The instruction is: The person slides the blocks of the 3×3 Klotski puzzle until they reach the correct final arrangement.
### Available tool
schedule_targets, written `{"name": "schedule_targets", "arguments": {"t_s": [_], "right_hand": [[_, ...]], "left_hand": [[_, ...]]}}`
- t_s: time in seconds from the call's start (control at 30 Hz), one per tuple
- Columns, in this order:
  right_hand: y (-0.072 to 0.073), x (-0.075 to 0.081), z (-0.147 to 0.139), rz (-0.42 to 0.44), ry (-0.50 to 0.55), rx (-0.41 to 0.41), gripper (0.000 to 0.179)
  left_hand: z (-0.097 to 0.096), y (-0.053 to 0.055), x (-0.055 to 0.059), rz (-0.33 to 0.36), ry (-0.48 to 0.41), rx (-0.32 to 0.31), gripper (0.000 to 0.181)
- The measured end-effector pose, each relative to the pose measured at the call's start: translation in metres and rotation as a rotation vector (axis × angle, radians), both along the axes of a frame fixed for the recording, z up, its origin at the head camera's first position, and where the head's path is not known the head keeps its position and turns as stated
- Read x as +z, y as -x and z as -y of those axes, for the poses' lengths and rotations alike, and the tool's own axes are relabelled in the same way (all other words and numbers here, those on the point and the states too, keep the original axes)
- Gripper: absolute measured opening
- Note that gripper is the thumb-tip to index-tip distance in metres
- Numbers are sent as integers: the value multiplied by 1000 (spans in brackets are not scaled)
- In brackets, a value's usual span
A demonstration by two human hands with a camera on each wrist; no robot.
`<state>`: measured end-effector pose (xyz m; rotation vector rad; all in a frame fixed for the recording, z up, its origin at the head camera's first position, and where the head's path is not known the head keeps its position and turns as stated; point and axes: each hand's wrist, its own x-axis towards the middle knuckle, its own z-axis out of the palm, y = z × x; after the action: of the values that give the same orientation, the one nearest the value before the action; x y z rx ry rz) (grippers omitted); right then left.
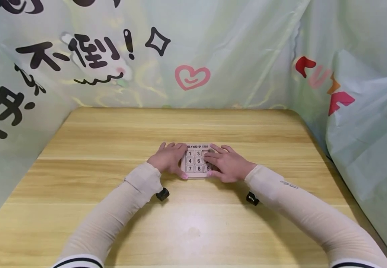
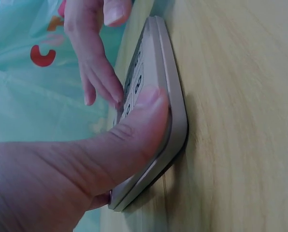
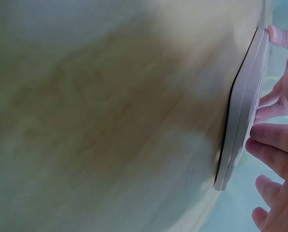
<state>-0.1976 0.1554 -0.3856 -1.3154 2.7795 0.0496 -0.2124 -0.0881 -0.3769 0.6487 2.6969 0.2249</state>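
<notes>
A sliding number puzzle (image 1: 198, 175) lies flat on the wooden table, its numbered tiles facing up. Tiles 1, 3, 4, 6, 7, 8 and 5 show in the head view; fingers cover part of the right column. My left hand (image 1: 169, 158) holds the puzzle's left side, with the thumb (image 2: 134, 121) on the near corner and fingers at the far corner. My right hand (image 1: 231, 163) reaches over the right side, its fingertips on the right-column tiles. In the right wrist view, two extended fingers (image 3: 274, 137) meet the board's face.
The wooden table (image 1: 193, 223) extends around the puzzle on all sides. A printed curtain (image 1: 240, 44) hangs behind it and along both sides. Black wrist mounts (image 1: 162, 194) sit under both beige-sleeved forearms (image 1: 290, 197).
</notes>
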Motion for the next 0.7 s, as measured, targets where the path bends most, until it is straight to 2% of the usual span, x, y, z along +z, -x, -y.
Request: {"name": "schedule_targets", "arguments": {"t_s": [0.23,0.47,0.7], "right_hand": [[8,-4,6,29,28,-23,63],[12,-5,11,57,39,-21,62],[11,-3,10,50,28,-25,64]], "left_hand": [[0,1,-1,8,24,-6,115],[0,1,-1,-1,11,-22,114],[0,1,2,24,-2,-7,115]]}}
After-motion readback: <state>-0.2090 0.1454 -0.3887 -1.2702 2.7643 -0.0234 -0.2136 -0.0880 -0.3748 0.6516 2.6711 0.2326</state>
